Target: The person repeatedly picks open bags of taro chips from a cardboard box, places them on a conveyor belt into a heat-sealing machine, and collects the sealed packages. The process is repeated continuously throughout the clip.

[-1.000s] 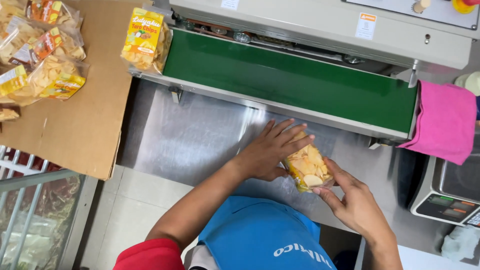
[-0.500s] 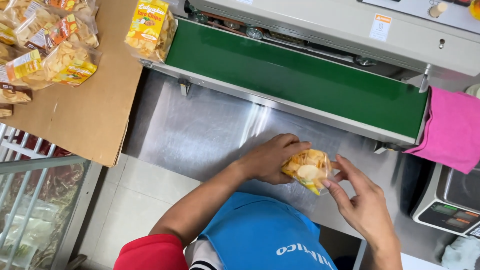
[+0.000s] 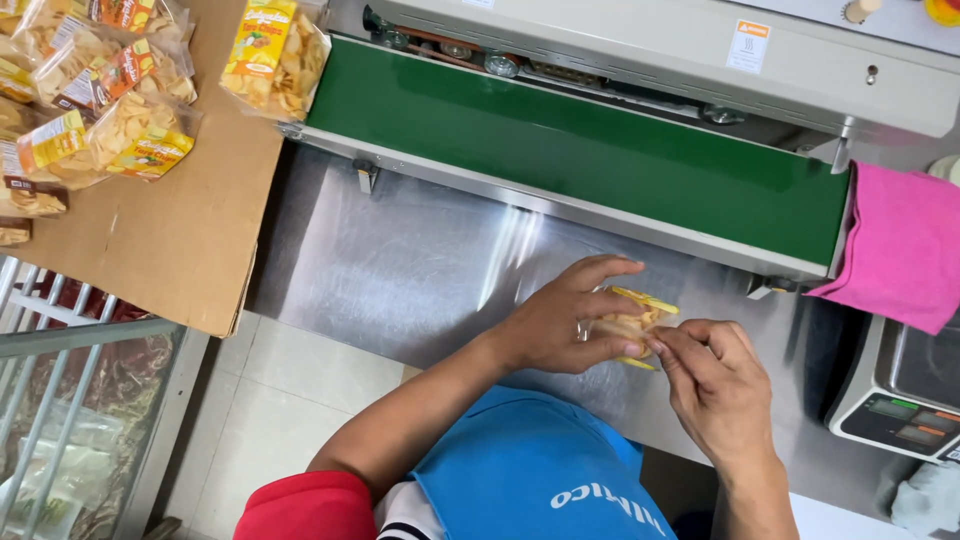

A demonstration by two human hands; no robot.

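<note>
Hands meet over a small clear bag of yellow chips [image 3: 632, 322], which lies low on the steel tabletop [image 3: 400, 270] just in front of the green conveyor belt [image 3: 600, 160] of a band sealing machine [image 3: 700, 60]. Left hand [image 3: 560, 325] cups the bag from the left, fingers curled and closed around its body, apparently to steady the contents while the mouth is handled. Right hand [image 3: 715, 385] comes in from the right with thumb and forefinger pinched together on the bag's near edge; whether they grip the film itself or only press it flat cannot be told, as the left fingers cover much of it. Bag sits close to the belt, which suits feeding from this side. Finished bags of chips [image 3: 110, 90] with yellow labels are heaped on a cardboard sheet [image 3: 180, 240] at the left, one bag [image 3: 275, 55] resting at the belt's left end. Pink cloth [image 3: 895, 245] hangs at the right end, beside a weighing scale [image 3: 900, 400] kept within reach. Blue apron [image 3: 530, 470] fills the lower view.
</note>
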